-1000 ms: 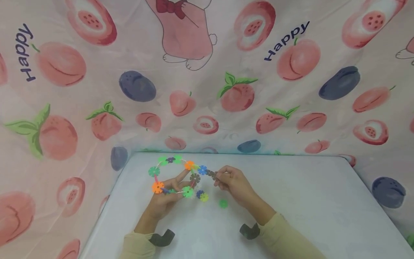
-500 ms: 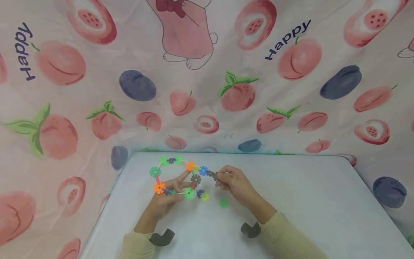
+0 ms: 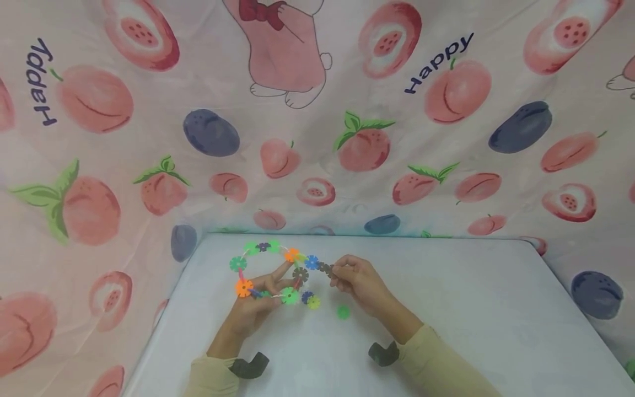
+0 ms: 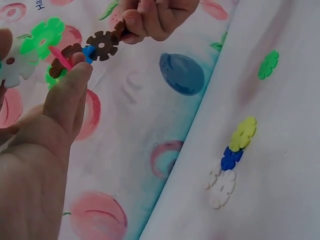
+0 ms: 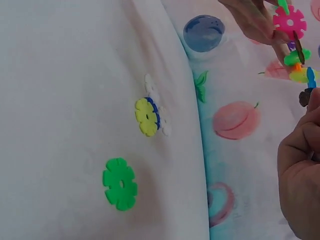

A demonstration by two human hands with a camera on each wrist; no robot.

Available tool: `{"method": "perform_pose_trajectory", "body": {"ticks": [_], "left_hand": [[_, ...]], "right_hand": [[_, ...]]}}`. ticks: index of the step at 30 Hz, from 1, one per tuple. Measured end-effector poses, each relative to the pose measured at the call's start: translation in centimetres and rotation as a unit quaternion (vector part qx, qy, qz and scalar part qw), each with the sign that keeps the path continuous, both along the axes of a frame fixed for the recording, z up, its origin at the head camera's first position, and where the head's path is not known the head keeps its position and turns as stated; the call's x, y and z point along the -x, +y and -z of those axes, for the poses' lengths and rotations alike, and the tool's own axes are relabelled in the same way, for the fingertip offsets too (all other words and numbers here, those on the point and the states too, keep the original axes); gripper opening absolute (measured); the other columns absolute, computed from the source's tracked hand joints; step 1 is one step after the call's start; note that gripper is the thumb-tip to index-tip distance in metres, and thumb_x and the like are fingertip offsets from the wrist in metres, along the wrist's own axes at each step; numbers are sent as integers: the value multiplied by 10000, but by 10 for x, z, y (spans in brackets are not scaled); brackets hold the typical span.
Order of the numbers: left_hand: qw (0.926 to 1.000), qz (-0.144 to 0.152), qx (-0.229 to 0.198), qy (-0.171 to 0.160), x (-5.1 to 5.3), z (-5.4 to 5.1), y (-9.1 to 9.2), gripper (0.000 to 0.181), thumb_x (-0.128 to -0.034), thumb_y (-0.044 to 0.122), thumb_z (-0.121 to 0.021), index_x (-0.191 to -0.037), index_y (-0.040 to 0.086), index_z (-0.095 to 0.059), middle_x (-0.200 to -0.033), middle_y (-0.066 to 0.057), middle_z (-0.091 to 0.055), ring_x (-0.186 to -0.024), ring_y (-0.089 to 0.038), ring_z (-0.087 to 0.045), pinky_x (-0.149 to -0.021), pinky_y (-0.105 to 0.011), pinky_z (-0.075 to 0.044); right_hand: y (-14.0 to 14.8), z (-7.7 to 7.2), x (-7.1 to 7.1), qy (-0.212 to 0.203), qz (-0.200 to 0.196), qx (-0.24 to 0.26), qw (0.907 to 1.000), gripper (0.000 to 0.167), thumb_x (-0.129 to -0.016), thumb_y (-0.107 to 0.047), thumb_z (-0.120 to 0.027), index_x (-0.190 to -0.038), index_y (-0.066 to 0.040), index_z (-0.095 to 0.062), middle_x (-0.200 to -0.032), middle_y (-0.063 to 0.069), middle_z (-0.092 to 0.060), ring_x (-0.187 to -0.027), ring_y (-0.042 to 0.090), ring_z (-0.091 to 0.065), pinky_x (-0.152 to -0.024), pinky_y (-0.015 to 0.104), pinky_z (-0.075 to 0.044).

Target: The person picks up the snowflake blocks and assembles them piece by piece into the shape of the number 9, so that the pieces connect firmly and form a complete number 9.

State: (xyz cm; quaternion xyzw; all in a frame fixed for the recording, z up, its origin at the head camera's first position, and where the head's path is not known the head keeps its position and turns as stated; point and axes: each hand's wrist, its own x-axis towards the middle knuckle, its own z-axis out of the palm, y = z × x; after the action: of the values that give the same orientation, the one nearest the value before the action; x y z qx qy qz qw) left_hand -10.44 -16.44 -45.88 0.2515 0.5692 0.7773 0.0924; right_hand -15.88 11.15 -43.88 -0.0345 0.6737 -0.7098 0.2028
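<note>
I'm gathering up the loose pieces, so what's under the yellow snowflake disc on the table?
A blue snowflake disc shows partly from beneath the yellow snowflake disc, with white snowflake discs next to the blue one. Anything fully covered can't be seen.

**Spatial arrangement**

We see the disc ring (image 3: pixel 300 274) at the left grip (image 3: pixel 255 306), its tail (image 3: pixel 322 267) at the right grip (image 3: pixel 361 280). On the tabletop (image 3: pixel 471 309), a disc cluster (image 3: pixel 312 301) lies left of a single disc (image 3: pixel 343 312); cloth (image 3: pixel 317 132) hangs behind.
</note>
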Motion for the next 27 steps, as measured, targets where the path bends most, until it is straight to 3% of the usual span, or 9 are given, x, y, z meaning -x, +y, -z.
{"method": "perform_pose_trajectory", "body": {"ticks": [4,10,18,23,27], "left_hand": [[9998,56,-153,72,2,0,0,362,-894,-132,-475,-868,184,-650,-1660,-215,-228,-1386,-259,-543,-1143,-274,-413],[9982,294,-485,184,3,-2,1,416,-901,-166,-404,-906,172,-647,-1662,-228,-222,-1385,-261,-547,-1156,-310,-427],[9954,332,-881,152,5,-4,-3,479,-883,-187,-359,-924,164,-683,-1663,-217,-247,-1391,-301,-533,-1156,-328,-435],[9946,350,-967,168,5,-2,-6,472,-875,-196,-358,-930,137,-687,-1659,-243,-218,-1415,-330,-508,-1134,-327,-461],[9945,374,-971,124,5,-2,-6,464,-867,-201,-365,-926,131,-684,-1656,-245,-220,-1421,-341,-501,-1092,-307,-486]], "right_hand": [[2,0,-1,13,-210,-107,9997,142,-1018,-162,-597,-1063,-27,-602,-900,65,-719,-771,162,-628,-735,238,-549],[10,-1,-3,127,-868,-12,9961,325,-1022,-229,-611,-1310,-85,-567,-971,69,-752,-774,153,-628,-741,246,-552],[12,-2,-4,659,-987,-545,9914,256,-1030,-299,-595,-1198,-107,-603,-1002,163,-722,-826,209,-626,-829,330,-574],[13,-1,-3,704,-1155,-242,9905,334,-1023,-270,-615,-1273,-57,-557,-912,102,-670,-757,162,-577,-740,263,-547],[14,0,-2,746,-1252,155,9892,277,-1027,-226,-609,-1211,-49,-503,-843,14,-655,-688,122,-532,-662,216,-500]]}}
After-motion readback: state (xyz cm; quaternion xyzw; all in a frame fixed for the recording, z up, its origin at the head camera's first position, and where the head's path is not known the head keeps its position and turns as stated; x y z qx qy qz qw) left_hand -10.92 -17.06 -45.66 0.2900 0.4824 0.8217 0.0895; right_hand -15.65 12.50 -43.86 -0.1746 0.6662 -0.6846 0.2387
